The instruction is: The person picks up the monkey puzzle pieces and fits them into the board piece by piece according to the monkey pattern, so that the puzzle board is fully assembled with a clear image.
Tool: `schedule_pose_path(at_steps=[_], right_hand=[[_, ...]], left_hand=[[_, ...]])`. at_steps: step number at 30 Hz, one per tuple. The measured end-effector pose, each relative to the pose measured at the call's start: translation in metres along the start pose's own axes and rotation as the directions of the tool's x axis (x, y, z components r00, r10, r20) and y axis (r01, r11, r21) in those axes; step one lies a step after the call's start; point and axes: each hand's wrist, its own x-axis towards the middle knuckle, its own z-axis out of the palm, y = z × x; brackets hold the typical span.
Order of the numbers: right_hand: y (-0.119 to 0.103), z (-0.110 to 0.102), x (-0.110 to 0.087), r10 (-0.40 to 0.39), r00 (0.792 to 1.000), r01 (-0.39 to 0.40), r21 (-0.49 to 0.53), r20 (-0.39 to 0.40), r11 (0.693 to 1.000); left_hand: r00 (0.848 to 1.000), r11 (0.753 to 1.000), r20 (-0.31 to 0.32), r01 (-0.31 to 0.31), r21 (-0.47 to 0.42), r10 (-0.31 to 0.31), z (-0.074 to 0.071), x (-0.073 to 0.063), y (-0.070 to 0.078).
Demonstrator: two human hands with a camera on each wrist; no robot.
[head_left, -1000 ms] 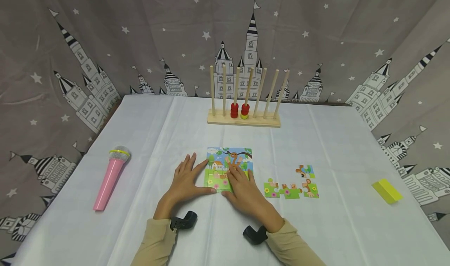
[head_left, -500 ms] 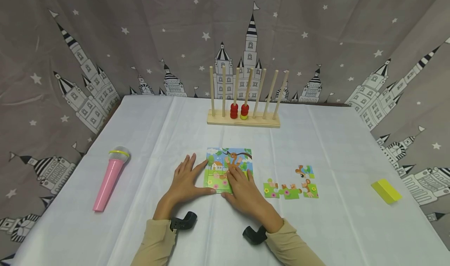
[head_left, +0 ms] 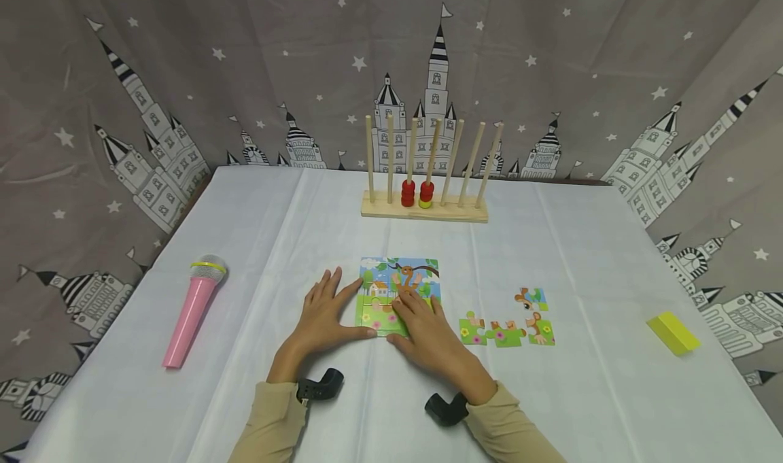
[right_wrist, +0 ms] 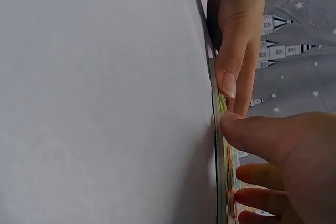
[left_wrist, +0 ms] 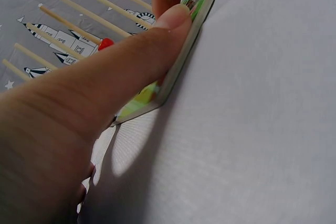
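Note:
A square picture puzzle (head_left: 376, 317) lies on the white table, showing a house, trees, a brown animal on a branch and pink flowers. My left hand (head_left: 324, 313) is spread at its left side, index finger at the left edge and thumb on the front edge. The left wrist view shows that thumb (left_wrist: 176, 19) lying over the rim. With fingers on the picture, my right hand (head_left: 428, 334) covers the puzzle's lower right part. In the right wrist view the right thumb (right_wrist: 239, 129) touches the front edge. Several loose puzzle pieces (head_left: 506, 335) lie just right of the puzzle.
A wooden peg stand (head_left: 391, 208) with red and yellow beads on two pegs stands at the back. At the left lies a pink toy microphone (head_left: 191, 320). A yellow block (head_left: 674, 332) sits far right. Behind the table hangs a grey curtain (head_left: 275, 62) with castles.
The right hand's fingers have shifted very slightly on the puzzle. The left hand and the loose pieces stay where they were.

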Motion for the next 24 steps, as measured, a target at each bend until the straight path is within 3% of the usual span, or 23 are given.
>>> schedule_pose_path(at_steps=[15,24], right_hand=[[0.014,-0.006,0.001,0.032,0.996,-0.024,0.088,-0.082,0.996],[0.037,-0.020,-0.004,0.117,0.973,-0.083,0.171,-0.199,0.982]], left_hand=[[1.000,1.000,0.008,0.004,-0.012,-0.004,0.000,0.000,-0.001],[1.000,1.000,0.007,0.003,-0.025,-0.003,0.000,0.000,0.000]])
